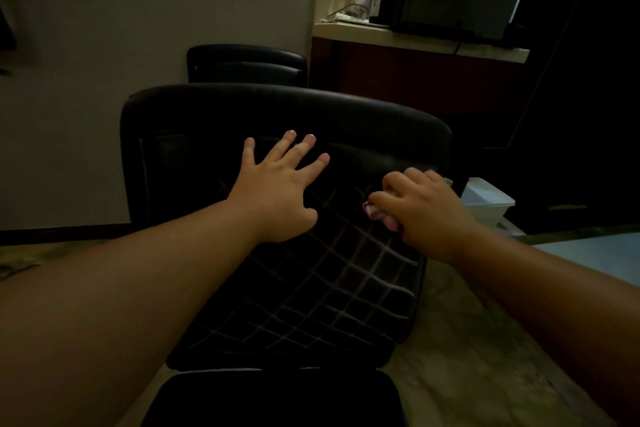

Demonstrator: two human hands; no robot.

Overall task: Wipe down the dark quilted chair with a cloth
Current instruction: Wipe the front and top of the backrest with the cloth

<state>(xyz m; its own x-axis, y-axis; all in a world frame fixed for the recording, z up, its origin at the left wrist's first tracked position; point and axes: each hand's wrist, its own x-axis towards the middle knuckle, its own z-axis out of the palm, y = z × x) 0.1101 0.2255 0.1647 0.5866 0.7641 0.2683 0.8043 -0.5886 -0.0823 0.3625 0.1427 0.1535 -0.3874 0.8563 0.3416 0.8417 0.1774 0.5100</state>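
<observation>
Dim, murky indoor light, deep shadow at right, soft blur throughout, wide-angle bending at the edges.

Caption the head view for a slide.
Left hand braces the quilted chair while right hand wipes with a cloth.

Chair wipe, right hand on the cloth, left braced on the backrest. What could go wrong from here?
1. The cloth is bunched small under the right hand, so strokes may skip the stitched grooves of the chair.
2. The left hand lies flat on the backrest; the patch under it may get missed.
3. A white bin sits just past the chair's right edge; a wide stroke might knock it.
</observation>
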